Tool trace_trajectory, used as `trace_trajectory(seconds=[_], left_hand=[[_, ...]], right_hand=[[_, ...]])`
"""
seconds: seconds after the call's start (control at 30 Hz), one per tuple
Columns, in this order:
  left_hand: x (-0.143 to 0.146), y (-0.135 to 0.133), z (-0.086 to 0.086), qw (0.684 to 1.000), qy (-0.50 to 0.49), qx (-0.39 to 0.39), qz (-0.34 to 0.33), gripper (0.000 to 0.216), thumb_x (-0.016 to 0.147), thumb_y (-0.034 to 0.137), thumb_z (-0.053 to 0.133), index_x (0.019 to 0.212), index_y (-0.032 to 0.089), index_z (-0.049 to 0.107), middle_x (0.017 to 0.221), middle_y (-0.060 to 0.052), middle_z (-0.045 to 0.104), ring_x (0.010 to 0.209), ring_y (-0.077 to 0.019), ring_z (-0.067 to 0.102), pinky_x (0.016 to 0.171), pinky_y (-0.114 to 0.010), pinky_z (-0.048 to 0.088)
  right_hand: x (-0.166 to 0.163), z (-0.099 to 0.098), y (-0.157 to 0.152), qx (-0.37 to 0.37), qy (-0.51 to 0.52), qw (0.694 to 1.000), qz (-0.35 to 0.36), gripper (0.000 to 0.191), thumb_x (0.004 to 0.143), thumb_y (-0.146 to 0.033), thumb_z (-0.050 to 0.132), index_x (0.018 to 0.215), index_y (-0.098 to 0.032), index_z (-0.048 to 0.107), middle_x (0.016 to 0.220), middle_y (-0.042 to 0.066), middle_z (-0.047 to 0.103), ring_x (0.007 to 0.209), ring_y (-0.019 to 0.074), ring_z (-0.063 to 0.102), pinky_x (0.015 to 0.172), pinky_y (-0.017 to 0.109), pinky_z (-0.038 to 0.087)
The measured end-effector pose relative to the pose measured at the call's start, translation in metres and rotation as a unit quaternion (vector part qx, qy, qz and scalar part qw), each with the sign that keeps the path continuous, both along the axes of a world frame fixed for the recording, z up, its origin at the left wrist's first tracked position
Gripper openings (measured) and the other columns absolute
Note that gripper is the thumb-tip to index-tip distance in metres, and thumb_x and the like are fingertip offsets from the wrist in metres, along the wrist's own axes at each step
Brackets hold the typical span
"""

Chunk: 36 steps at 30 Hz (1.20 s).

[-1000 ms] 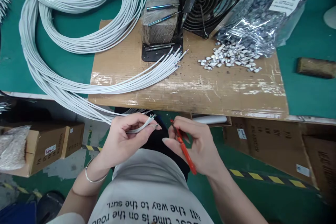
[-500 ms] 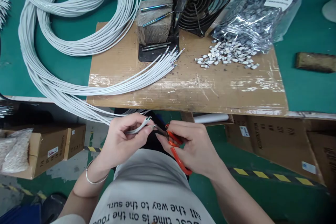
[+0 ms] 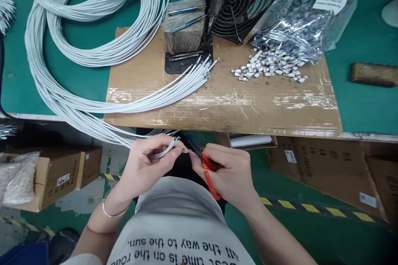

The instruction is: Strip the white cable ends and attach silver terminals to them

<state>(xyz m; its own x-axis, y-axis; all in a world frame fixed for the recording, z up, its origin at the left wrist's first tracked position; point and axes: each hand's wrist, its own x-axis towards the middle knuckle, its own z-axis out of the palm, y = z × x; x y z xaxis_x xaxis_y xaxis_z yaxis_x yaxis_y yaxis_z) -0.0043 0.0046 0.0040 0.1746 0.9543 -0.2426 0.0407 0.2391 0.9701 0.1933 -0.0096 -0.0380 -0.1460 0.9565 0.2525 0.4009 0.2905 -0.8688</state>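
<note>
My left hand [image 3: 152, 163] is closed around the ends of several white cables [image 3: 168, 149], just below the table edge. Their cut tips poke up between thumb and fingers. In my right hand [image 3: 228, 169] is a pair of scissors with orange handles [image 3: 212, 184]; its dark blades point up and left, near the left thumb tip but apart from the cable ends. Between the two thumbs something small and thin shows, too tiny to make out. The rest of the cable bundle [image 3: 81, 109] runs from the table down toward my left hand.
On the table lie cardboard [image 3: 217, 112], coiled white cables [image 3: 102, 51], a wrapped block [image 3: 183, 39] with metal tips, a black fan grille [image 3: 241, 4], small white pieces [image 3: 270, 64] and a plastic bag [image 3: 298, 20]. Cardboard boxes [image 3: 62, 178] stand below on both sides.
My right hand has shifted slightly right with the scissors. The blades have swung away from the left fingertips and point more upward. My left hand keeps its grip on the cables.
</note>
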Motion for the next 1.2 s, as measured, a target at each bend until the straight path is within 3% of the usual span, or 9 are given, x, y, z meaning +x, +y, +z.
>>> trace_trajectory(seconds=[0.17, 0.4, 0.53, 0.63, 0.7, 0.87, 1.07, 1.2], left_hand=[[-0.004, -0.002, 0.0, 0.999, -0.018, -0.043, -0.01, 0.013, 0.102, 0.03, 0.077, 0.095, 0.023, 0.086, 0.066, 0.002, 0.062, 0.055, -0.0072, 0.042, 0.049, -0.018, 0.033], [-0.006, 0.0, 0.005, 0.997, -0.051, -0.049, 0.006, 0.014, 0.106, 0.028, 0.074, 0.101, 0.021, 0.084, 0.069, 0.003, 0.065, 0.058, -0.0074, 0.053, 0.056, -0.019, 0.042], [-0.007, 0.001, 0.005, 0.998, -0.032, -0.053, 0.002, 0.016, 0.106, 0.031, 0.073, 0.1, 0.019, 0.083, 0.07, 0.002, 0.067, 0.057, -0.0077, 0.051, 0.056, -0.021, 0.04], [-0.008, 0.001, 0.004, 0.999, -0.01, -0.048, -0.009, 0.018, 0.105, 0.032, 0.075, 0.097, 0.018, 0.083, 0.071, 0.001, 0.068, 0.061, -0.0096, 0.053, 0.057, -0.022, 0.039], [-0.009, 0.001, 0.004, 0.999, -0.001, -0.04, -0.02, 0.019, 0.104, 0.032, 0.075, 0.093, 0.018, 0.08, 0.071, 0.0, 0.067, 0.063, -0.0105, 0.052, 0.058, -0.023, 0.038], [-0.011, -0.001, 0.003, 0.999, 0.011, -0.028, -0.045, 0.029, 0.105, 0.035, 0.073, 0.083, 0.017, 0.071, 0.068, 0.002, 0.06, 0.061, -0.0113, 0.047, 0.058, -0.025, 0.038], [-0.013, 0.0, -0.001, 0.996, 0.039, -0.017, -0.076, 0.032, 0.106, 0.037, 0.07, 0.082, 0.016, 0.073, 0.068, 0.001, 0.061, 0.061, -0.0118, 0.048, 0.057, -0.025, 0.038], [-0.014, 0.001, -0.005, 0.993, 0.064, -0.021, -0.095, 0.033, 0.106, 0.042, 0.07, 0.091, 0.015, 0.083, 0.065, 0.0, 0.062, 0.057, -0.0119, 0.047, 0.053, -0.025, 0.036]], right_hand=[[0.002, -0.001, 0.001, -0.002, 0.008, 0.999, -0.037, 0.052, 0.091, -0.006, 0.07, 0.065, -0.022, 0.028, 0.062, -0.007, 0.026, 0.057, 0.0081, 0.021, 0.048, 0.027, 0.018], [0.005, -0.001, 0.001, -0.029, 0.021, 0.999, -0.012, 0.045, 0.092, -0.012, 0.072, 0.063, -0.021, 0.038, 0.062, -0.007, 0.034, 0.055, 0.0074, 0.028, 0.047, 0.025, 0.023], [0.004, 0.001, 0.002, -0.05, 0.052, 0.997, -0.024, 0.027, 0.092, -0.015, 0.074, 0.068, -0.019, 0.063, 0.062, -0.005, 0.048, 0.054, 0.0085, 0.038, 0.047, 0.024, 0.03], [0.0, 0.005, 0.004, -0.083, 0.11, 0.99, -0.04, 0.006, 0.091, -0.019, 0.08, 0.087, -0.021, 0.084, 0.066, -0.003, 0.059, 0.055, 0.0105, 0.047, 0.048, 0.024, 0.038], [-0.006, 0.008, 0.006, -0.099, 0.153, 0.982, -0.046, 0.009, 0.091, -0.023, 0.083, 0.098, -0.024, 0.089, 0.069, -0.002, 0.063, 0.057, 0.0118, 0.051, 0.05, 0.025, 0.042], [-0.025, 0.01, 0.013, -0.074, 0.211, 0.974, -0.048, 0.008, 0.089, -0.019, 0.083, 0.085, -0.024, 0.088, 0.064, -0.002, 0.062, 0.055, 0.0119, 0.051, 0.049, 0.027, 0.042], [-0.03, -0.001, 0.01, 0.079, 0.137, 0.981, -0.115, 0.018, 0.088, -0.011, 0.082, 0.076, -0.024, 0.077, 0.059, -0.003, 0.061, 0.053, 0.013, 0.049, 0.05, 0.03, 0.043], [-0.015, 0.001, 0.014, 0.033, 0.14, 0.969, -0.203, 0.023, 0.094, -0.019, 0.079, 0.072, -0.025, 0.076, 0.06, 0.0, 0.063, 0.056, 0.0174, 0.057, 0.059, 0.036, 0.052]])
